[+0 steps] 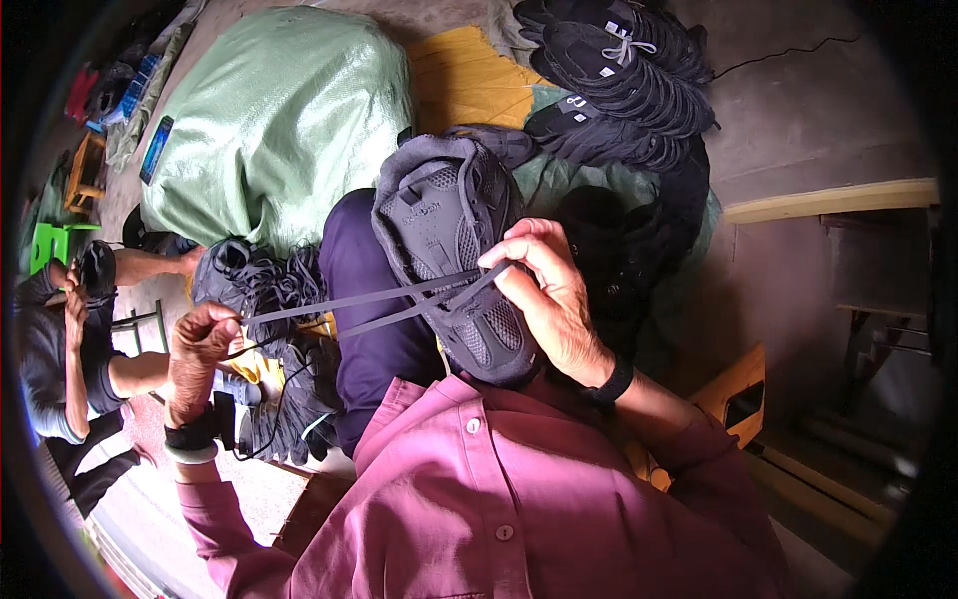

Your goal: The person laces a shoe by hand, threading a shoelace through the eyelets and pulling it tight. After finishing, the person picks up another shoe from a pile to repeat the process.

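A dark grey mesh shoe upper (434, 240) rests on my lap, its padded collar away from me and its narrower end against my shirt. Flat grey shoelace (379, 297) runs leftward from its lower eyelets in two roughly parallel strands. Out to the left, my left hand (200, 349) is closed in a pinch on the lace, well apart from the shoe. Over the right side of the shoe, my right hand (547, 299) pinches the lace between thumb and forefinger, close to the eyelets. The fingers partly cover the shoe's right edge.
A large pale green woven sack (289, 120) bulges at the far left. Stacked dark shoe uppers (629, 90) stand at the far right, and more uppers with laces (249, 275) lie beyond my left hand. Another person (60, 359) sits at the left edge, holding a dark shoe (97, 265).
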`<action>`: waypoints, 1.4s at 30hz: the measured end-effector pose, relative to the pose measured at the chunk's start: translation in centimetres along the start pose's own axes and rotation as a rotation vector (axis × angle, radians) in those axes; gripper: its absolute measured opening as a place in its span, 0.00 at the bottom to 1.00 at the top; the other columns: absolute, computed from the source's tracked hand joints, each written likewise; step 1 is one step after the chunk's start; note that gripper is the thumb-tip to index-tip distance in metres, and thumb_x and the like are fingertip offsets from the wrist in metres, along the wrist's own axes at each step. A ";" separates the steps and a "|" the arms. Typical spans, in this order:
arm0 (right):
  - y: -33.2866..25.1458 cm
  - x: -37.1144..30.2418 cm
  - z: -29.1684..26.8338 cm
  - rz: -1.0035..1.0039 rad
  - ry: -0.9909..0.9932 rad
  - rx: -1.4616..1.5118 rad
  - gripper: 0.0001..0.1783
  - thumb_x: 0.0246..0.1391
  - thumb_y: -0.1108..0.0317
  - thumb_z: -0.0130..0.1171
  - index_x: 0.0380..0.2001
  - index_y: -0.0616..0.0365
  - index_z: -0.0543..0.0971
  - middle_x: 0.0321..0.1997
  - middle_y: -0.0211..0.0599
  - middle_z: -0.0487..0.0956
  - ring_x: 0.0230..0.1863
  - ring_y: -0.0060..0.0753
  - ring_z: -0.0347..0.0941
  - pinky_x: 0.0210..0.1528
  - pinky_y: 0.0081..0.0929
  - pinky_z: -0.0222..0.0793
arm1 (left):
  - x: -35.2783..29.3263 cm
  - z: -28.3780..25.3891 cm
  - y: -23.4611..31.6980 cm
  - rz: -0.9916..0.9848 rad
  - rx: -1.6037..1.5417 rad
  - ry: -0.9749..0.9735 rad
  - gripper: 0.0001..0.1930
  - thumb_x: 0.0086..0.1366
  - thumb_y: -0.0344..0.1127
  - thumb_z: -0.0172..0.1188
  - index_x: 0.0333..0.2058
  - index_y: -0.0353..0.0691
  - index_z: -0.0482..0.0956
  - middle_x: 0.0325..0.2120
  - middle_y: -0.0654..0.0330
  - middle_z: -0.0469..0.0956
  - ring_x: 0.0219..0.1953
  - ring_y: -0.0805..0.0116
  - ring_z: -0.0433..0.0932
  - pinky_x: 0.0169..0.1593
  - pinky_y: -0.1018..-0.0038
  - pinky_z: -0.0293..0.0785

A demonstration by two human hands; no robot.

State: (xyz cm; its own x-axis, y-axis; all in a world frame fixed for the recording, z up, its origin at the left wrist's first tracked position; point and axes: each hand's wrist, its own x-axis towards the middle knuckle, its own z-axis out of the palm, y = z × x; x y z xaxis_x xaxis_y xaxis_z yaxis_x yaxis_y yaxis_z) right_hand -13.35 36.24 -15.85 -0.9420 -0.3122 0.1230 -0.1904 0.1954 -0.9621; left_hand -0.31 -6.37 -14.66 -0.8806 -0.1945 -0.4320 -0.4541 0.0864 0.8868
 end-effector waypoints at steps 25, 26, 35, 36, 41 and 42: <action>-1.6 1.9 -2.5 -0.260 -0.220 -0.355 0.11 0.54 0.76 0.66 0.41 0.50 0.84 0.43 0.36 0.72 0.40 0.38 0.75 0.45 0.35 0.75 | 3.4 15.6 5.4 0.691 0.503 -0.051 0.20 0.55 0.19 0.70 0.46 0.35 0.75 0.44 0.51 0.78 0.50 0.52 0.79 0.56 0.66 0.74; -2.2 2.2 -2.7 -0.263 -0.224 -0.357 0.11 0.54 0.76 0.66 0.41 0.50 0.84 0.43 0.36 0.72 0.40 0.38 0.75 0.45 0.35 0.75 | 3.3 16.3 5.7 0.712 0.508 -0.077 0.21 0.56 0.19 0.69 0.47 0.35 0.74 0.43 0.51 0.78 0.49 0.52 0.79 0.55 0.65 0.74; -5.8 4.8 -3.5 -0.490 -0.531 -0.959 0.06 0.58 0.66 0.65 0.37 0.50 0.78 0.37 0.36 0.71 0.35 0.41 0.77 0.38 0.40 0.74 | 3.0 17.6 7.5 0.807 0.530 -0.146 0.18 0.58 0.18 0.67 0.46 0.37 0.78 0.35 0.55 0.75 0.35 0.56 0.78 0.40 0.65 0.76; -6.0 5.0 -3.5 -0.478 -0.568 -0.989 0.06 0.58 0.66 0.65 0.36 0.50 0.78 0.37 0.36 0.71 0.35 0.41 0.78 0.37 0.41 0.74 | 3.1 17.5 7.8 0.849 0.573 -0.143 0.16 0.59 0.20 0.68 0.45 0.38 0.80 0.33 0.56 0.75 0.34 0.56 0.78 0.39 0.64 0.76; -5.7 6.5 -4.0 -0.429 -0.668 -0.858 0.05 0.60 0.66 0.63 0.36 0.52 0.77 0.36 0.40 0.71 0.32 0.48 0.77 0.34 0.45 0.72 | 2.9 17.4 9.8 0.690 0.486 -0.275 0.08 0.65 0.29 0.68 0.42 0.37 0.82 0.29 0.59 0.77 0.33 0.63 0.79 0.39 0.69 0.75; -5.7 6.8 -4.1 -0.391 -0.713 -0.819 0.05 0.61 0.66 0.62 0.36 0.52 0.77 0.36 0.41 0.70 0.31 0.50 0.76 0.33 0.46 0.72 | 2.8 17.4 10.1 0.548 0.404 -0.325 0.08 0.68 0.33 0.68 0.41 0.36 0.82 0.29 0.60 0.78 0.33 0.69 0.78 0.39 0.71 0.74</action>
State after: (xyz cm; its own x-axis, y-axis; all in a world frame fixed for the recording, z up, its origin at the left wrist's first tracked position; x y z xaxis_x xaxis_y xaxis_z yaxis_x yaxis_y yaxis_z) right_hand -19.79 36.79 -8.53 -0.4585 -0.8879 -0.0390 -0.8030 0.4327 -0.4099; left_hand -9.70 11.00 -9.78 -0.9620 0.2717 -0.0286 0.1012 0.4517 0.8864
